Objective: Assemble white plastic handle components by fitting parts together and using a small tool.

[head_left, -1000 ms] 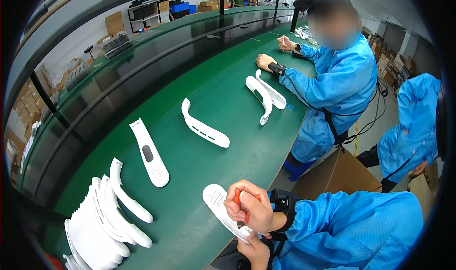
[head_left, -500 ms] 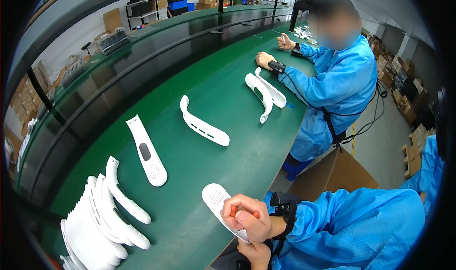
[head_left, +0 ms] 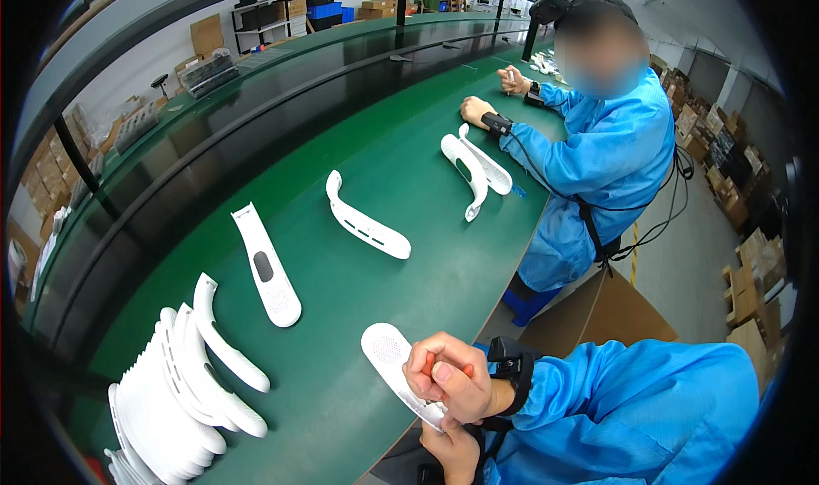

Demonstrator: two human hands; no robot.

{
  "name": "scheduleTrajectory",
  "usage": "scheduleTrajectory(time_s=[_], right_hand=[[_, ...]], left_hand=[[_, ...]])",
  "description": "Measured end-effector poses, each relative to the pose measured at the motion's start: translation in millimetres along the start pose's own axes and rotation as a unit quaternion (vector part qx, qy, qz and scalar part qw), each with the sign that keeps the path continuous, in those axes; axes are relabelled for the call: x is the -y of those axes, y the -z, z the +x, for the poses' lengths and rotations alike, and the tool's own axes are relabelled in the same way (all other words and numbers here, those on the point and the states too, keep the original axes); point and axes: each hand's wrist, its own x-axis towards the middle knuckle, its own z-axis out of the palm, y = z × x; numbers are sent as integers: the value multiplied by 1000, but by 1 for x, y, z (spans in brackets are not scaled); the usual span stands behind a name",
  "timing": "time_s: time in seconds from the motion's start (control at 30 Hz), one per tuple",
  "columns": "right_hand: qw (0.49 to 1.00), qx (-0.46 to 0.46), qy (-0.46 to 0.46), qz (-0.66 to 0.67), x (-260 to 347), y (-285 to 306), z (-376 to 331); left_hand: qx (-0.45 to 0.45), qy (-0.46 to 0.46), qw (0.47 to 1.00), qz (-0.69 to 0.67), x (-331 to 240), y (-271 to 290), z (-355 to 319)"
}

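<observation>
My right hand (head_left: 452,381) is closed in a fist around a hand tool with orange-red handles (head_left: 428,363). Its working end is hidden beneath the fist, so I cannot tell its exact kind. Under that hand lies a long white plastic shell (head_left: 388,354), its rounded end dotted with small holes. My left hand (head_left: 455,453), just below, grips the shell's near end at the table edge. To the left, a white curved shell with a dark oval window (head_left: 271,280) lies on the green table (head_left: 341,314). Another curved shell with slots (head_left: 363,225) rests farther back.
A dense row of stacked white shells (head_left: 162,400) fills the near left. Two more shells (head_left: 476,174) lie by a co-worker in blue (head_left: 597,152) at the far right. A dark conveyor strip (head_left: 281,101) runs behind. An open cardboard box (head_left: 597,314) stands beside the table.
My right fist has shifted slightly right and the shell's far end slightly up. Both hands keep their hold. The view has shifted a little; the other shells appear unmoved.
</observation>
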Motion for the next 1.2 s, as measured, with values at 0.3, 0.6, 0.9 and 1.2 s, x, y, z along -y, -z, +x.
scheduleTrajectory(time_s=[0.3, 0.6, 0.9, 1.2], right_hand=[[999, 2, -19, 51, 2, 1, -5], [996, 40, 20, -76, -2, -1, -6], [961, 179, 141, -156, 2, -12, -3], [980, 130, 22, -151, 61, 9, 15]], left_hand=[[27, 37, 999, -18, -14, -1, 2], [-15, -14, 1000, 15, 5, 0, -2], [-7, 51, 995, -80, -8, 0, -10], [12, 64, 994, -87, -66, 9, -22]])
